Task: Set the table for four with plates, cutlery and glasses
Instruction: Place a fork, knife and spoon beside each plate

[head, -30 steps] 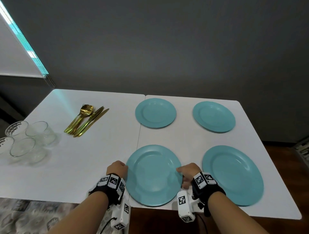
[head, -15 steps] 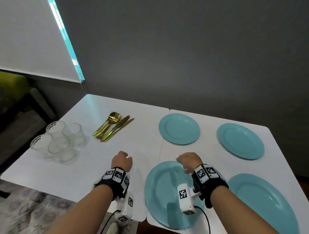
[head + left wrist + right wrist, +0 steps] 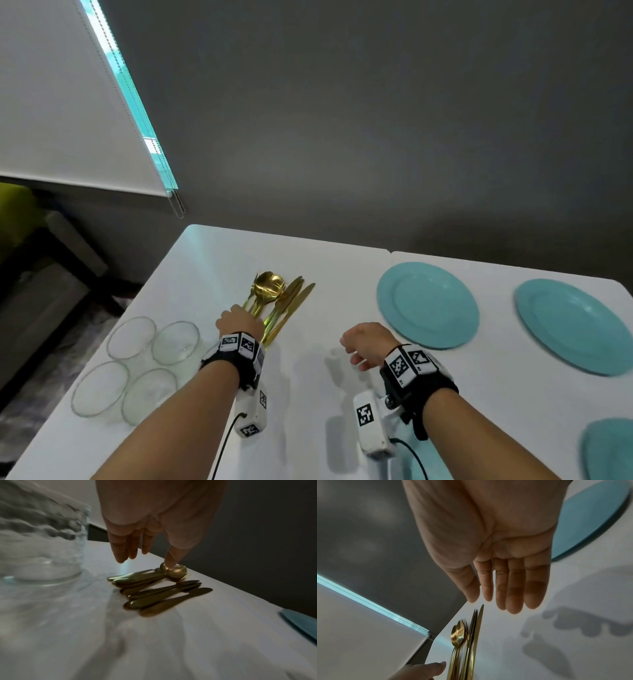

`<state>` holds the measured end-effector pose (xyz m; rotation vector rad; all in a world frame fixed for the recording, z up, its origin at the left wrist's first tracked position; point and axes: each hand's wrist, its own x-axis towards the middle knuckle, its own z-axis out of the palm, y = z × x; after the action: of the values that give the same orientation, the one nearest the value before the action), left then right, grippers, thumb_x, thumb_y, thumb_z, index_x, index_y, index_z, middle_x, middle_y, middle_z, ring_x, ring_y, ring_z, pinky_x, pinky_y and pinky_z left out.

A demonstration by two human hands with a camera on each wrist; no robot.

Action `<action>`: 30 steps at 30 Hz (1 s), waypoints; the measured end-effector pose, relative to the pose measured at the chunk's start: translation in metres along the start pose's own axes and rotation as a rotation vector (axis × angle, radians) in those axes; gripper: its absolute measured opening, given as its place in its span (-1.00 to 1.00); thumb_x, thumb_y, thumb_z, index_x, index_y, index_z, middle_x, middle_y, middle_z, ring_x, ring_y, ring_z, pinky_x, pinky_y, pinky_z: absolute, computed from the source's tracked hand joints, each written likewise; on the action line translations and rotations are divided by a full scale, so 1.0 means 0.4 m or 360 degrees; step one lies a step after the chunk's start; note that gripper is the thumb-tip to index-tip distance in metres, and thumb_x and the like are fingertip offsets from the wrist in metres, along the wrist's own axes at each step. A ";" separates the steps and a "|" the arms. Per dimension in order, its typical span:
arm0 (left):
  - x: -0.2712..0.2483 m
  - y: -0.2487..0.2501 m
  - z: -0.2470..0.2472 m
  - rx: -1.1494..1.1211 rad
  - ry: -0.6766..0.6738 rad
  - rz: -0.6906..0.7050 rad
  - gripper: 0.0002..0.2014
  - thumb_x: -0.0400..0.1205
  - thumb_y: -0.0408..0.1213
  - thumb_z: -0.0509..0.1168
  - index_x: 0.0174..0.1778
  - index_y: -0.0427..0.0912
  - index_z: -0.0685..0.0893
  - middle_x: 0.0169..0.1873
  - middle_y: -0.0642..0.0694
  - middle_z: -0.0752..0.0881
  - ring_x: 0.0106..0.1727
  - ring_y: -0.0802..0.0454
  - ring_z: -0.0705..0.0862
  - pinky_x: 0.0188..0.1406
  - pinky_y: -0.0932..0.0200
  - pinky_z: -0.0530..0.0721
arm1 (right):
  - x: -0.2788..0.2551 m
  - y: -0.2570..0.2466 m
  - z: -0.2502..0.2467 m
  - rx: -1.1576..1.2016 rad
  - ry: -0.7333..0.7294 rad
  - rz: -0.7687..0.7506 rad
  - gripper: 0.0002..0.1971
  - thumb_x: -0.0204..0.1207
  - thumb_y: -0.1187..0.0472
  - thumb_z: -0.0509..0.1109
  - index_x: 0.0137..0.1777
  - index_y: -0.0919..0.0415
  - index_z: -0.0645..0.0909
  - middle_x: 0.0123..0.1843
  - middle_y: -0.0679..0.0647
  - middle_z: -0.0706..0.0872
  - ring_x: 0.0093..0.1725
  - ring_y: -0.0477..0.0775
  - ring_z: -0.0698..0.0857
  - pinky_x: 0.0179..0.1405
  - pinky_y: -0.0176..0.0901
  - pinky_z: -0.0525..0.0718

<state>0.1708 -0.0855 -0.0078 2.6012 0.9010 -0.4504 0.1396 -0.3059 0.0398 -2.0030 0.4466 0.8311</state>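
Note:
A pile of gold cutlery [image 3: 279, 303] lies on the white table [image 3: 308, 394], spoons on the left and knives on the right. My left hand [image 3: 238, 322] hovers over the handle ends with straight fingers and holds nothing; in the left wrist view its fingers [image 3: 123, 550] hang just above the cutlery [image 3: 154, 588]. My right hand [image 3: 364, 344] is open in the air to the right of the pile, its fingers [image 3: 513, 588] straight, the cutlery [image 3: 465, 642] below them. Turquoise plates [image 3: 426, 303] [image 3: 575, 325] lie to the right. Several clear glasses [image 3: 137, 366] stand at the left.
Another turquoise plate [image 3: 609, 448] shows at the lower right corner. A dark grey wall runs behind the table, and a white roller blind [image 3: 68, 102] hangs at the left. A dark bench and floor lie beyond the table's left edge.
Both hands left the near plate and moved left and forward to the cutlery pile. My view turned left, so the near plates slid out of the frame.

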 end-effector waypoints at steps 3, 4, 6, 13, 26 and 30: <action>0.074 0.016 0.002 0.0034 -0.0082 0.0014 -0.54 0.62 -0.07 0.24 0.33 -0.31 0.42 0.31 -0.25 0.53 0.38 -0.16 0.49 0.32 0.07 0.46 | 0.056 -0.023 0.026 0.0069 0.0044 0.0085 -0.80 0.49 0.22 0.30 0.03 0.32 0.64 -0.19 0.16 0.64 -0.23 0.16 0.60 -0.23 -0.06 0.60; 0.093 0.019 0.007 0.0067 -0.0109 0.0026 -0.52 0.61 -0.04 0.25 0.34 -0.29 0.42 0.32 -0.24 0.52 0.38 -0.15 0.49 0.32 0.08 0.46 | 0.069 -0.028 0.033 0.0078 0.0048 0.0118 -0.76 0.48 0.21 0.31 0.05 0.33 0.65 -0.18 0.16 0.65 -0.23 0.16 0.61 -0.21 -0.06 0.61; 0.120 0.023 0.018 0.0109 -0.0138 0.0040 -0.50 0.58 -0.04 0.29 0.33 -0.26 0.41 0.33 -0.23 0.49 0.39 -0.15 0.46 0.33 0.08 0.45 | 0.095 -0.035 0.047 0.0066 0.0041 0.0188 -0.71 0.47 0.20 0.31 0.10 0.37 0.65 -0.16 0.18 0.66 -0.21 0.17 0.61 -0.16 -0.04 0.61; 0.174 0.026 0.029 0.0196 -0.0223 0.0086 -0.65 0.62 -0.20 0.20 0.30 -0.24 0.44 0.33 -0.20 0.54 0.38 -0.15 0.52 0.37 0.01 0.50 | 0.136 -0.050 0.067 0.0129 0.0072 0.0292 -0.91 0.43 0.24 0.30 -0.16 0.25 0.60 -0.26 0.20 0.61 -0.28 0.17 0.53 -0.23 -0.07 0.52; 0.137 0.039 -0.036 -0.0119 -0.0176 0.0341 -0.71 0.70 -0.38 0.06 0.31 -0.38 0.41 0.28 -0.32 0.58 0.33 -0.22 0.55 0.32 0.02 0.47 | 0.106 -0.025 0.068 0.0247 0.0140 0.0193 -0.92 0.44 0.19 0.35 -0.24 0.16 0.61 -0.25 0.16 0.64 -0.28 0.16 0.55 -0.25 -0.05 0.56; 0.065 0.081 -0.070 -0.0805 -0.0510 0.0563 -0.84 0.67 -0.27 0.16 -0.05 -0.28 0.59 -0.09 -0.23 0.71 -0.11 -0.11 0.63 -0.10 0.08 0.54 | 0.080 -0.030 0.064 0.0304 0.0143 0.0045 -0.92 0.52 0.19 0.35 -0.20 0.10 0.62 -0.22 0.07 0.66 -0.29 0.09 0.61 -0.27 -0.11 0.61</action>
<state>0.2160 -0.0840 0.0138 2.0827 0.3717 -0.4518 0.1596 -0.2775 0.0146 -1.8655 0.5849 0.6901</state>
